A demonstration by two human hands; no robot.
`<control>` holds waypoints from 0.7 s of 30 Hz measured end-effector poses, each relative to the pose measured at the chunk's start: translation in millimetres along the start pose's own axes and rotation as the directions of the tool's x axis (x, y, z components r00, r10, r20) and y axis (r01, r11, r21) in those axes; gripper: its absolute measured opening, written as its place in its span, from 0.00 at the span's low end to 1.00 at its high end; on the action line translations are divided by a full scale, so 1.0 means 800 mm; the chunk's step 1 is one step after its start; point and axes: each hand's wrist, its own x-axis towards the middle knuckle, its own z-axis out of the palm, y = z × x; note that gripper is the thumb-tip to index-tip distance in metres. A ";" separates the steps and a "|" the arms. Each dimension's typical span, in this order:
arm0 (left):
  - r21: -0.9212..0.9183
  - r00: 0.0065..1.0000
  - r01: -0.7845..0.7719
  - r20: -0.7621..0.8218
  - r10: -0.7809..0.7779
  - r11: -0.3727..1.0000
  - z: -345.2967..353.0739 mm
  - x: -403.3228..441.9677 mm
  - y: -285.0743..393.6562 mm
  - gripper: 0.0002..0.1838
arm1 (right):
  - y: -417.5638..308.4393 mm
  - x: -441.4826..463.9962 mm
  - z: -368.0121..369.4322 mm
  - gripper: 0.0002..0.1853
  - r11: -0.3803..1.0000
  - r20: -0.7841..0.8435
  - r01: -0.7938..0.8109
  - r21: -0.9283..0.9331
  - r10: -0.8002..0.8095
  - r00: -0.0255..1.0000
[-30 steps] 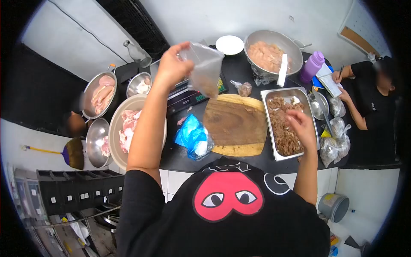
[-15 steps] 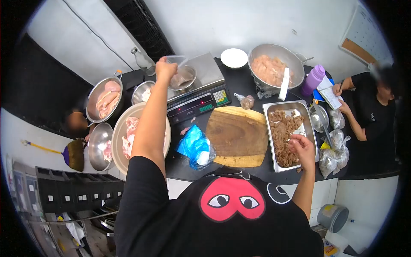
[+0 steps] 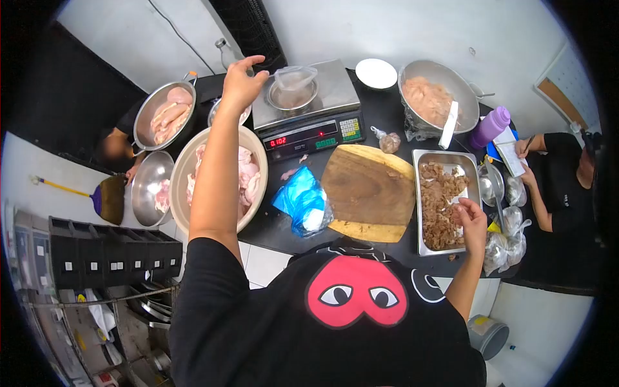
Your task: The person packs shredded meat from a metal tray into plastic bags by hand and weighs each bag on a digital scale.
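My left hand (image 3: 244, 84) is raised beside the scale (image 3: 306, 132), its fingers apart and holding nothing. Right of it, a clear plastic bag (image 3: 296, 79) rests in a small metal bowl (image 3: 274, 100) on the scale's plate; the red display reads 0.102. My right hand (image 3: 471, 226) hovers over the right side of a metal tray (image 3: 418, 193) of brown shredded meat (image 3: 438, 213). Its fingers are curled with the tips close together, and whatever they may hold is too small to name. A wooden board (image 3: 371, 190) lies between the scale and the tray.
A blue bag (image 3: 300, 200) lies left of the board. Bowls of pale meat (image 3: 171, 116) stand at the left, and a large bowl (image 3: 464, 84) at the back. A small tied bag (image 3: 388, 142), purple bottle (image 3: 491, 128) and filled bags (image 3: 495, 251) are near a writing person (image 3: 558, 174).
My left hand has let go of the clear bag, which now sits in the bowl on the scale. The display now shows 0.102. My right hand stays over the tray, and the camera view has shifted.
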 end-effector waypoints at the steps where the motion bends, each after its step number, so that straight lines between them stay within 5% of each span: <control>1: 0.021 1.000 0.000 -0.011 0.000 1.000 -0.006 -0.002 0.005 0.21 | -0.001 0.001 0.001 0.13 1.000 0.002 0.009 -0.014 -0.009 1.000; 14: -0.005 1.000 -0.009 0.012 0.009 1.000 -0.008 -0.008 0.044 0.19 | 0.019 0.003 -0.004 0.13 0.994 -0.038 0.039 -0.100 -0.043 0.998; 17: 0.068 0.996 -0.085 0.038 0.082 0.994 -0.001 -0.005 0.051 0.18 | 0.024 0.002 -0.004 0.12 0.993 -0.056 0.035 -0.112 -0.042 0.998; 20: 0.386 0.978 -0.202 0.042 0.202 0.900 0.022 0.009 0.037 0.16 | 0.023 0.001 -0.003 0.12 0.986 -0.053 0.037 -0.164 -0.046 0.998; 21: 0.420 0.986 -0.159 0.109 0.124 0.894 0.029 0.014 0.036 0.16 | 0.021 0.002 -0.002 0.12 0.981 -0.047 0.040 -0.188 -0.050 0.998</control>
